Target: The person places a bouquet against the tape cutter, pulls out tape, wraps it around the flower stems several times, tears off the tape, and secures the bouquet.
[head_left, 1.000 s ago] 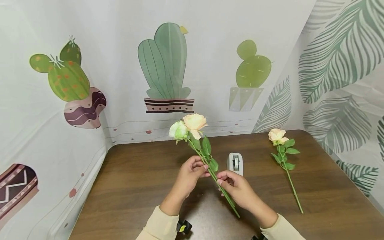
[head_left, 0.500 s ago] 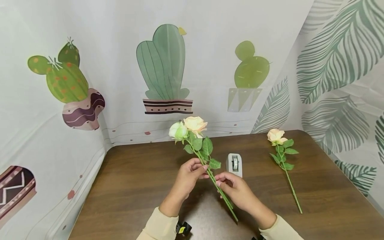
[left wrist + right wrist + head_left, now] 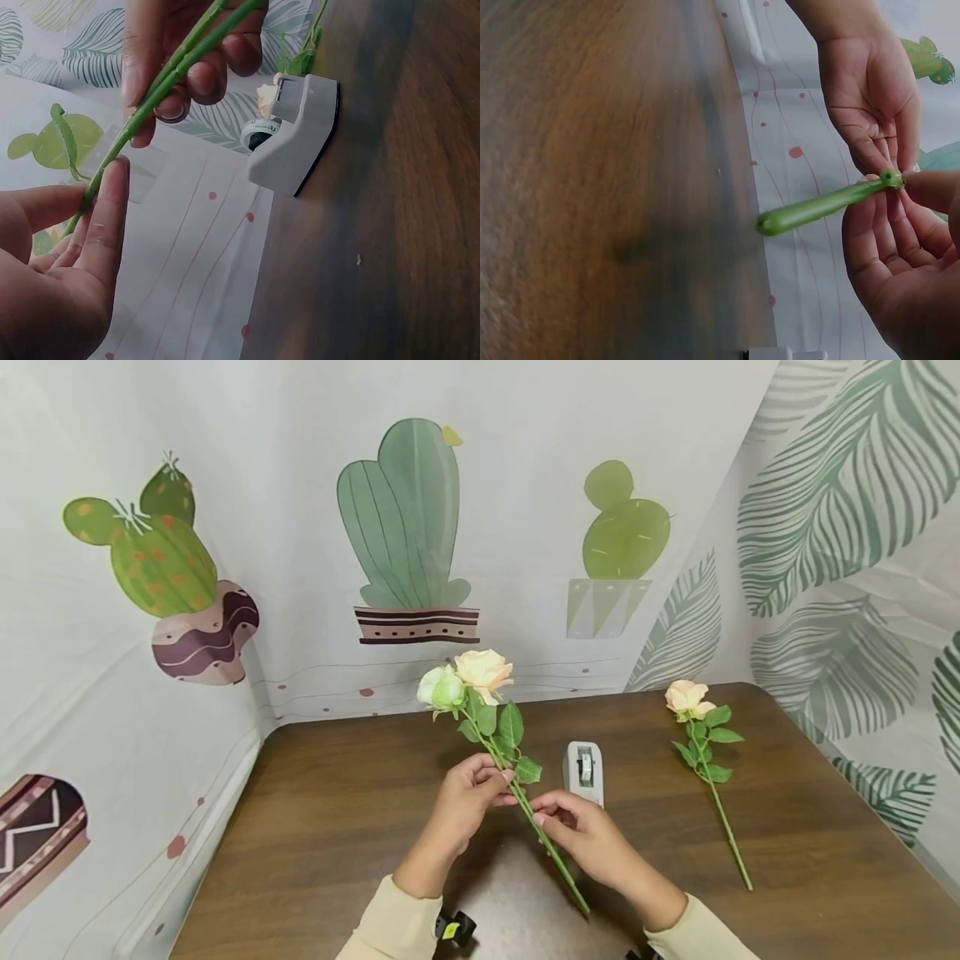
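Two artificial roses, a peach one (image 3: 483, 672) and a white-green one (image 3: 441, 688), are held together above the table, blooms toward the back left. My left hand (image 3: 467, 793) pinches both stems just below the leaves, between thumb and fingers. Lower down, my right hand (image 3: 583, 837) pinches the green stems (image 3: 161, 86) between thumb and fingertips. In the right wrist view the stems' cut ends point toward the camera, one reaching well past the other. Past the right hand stands a white tape dispenser (image 3: 583, 768) with a roll in it.
Another peach rose (image 3: 687, 700) lies on the right of the brown wooden table (image 3: 337, 810), its stem toward the front. A white cloth (image 3: 525, 527) printed with cacti and leaves hangs behind and around the table.
Both hands keep their grip on the stems. The lower stem ends, spread apart half a second ago, now overlap closely in the head view. The leaves have turned slightly.
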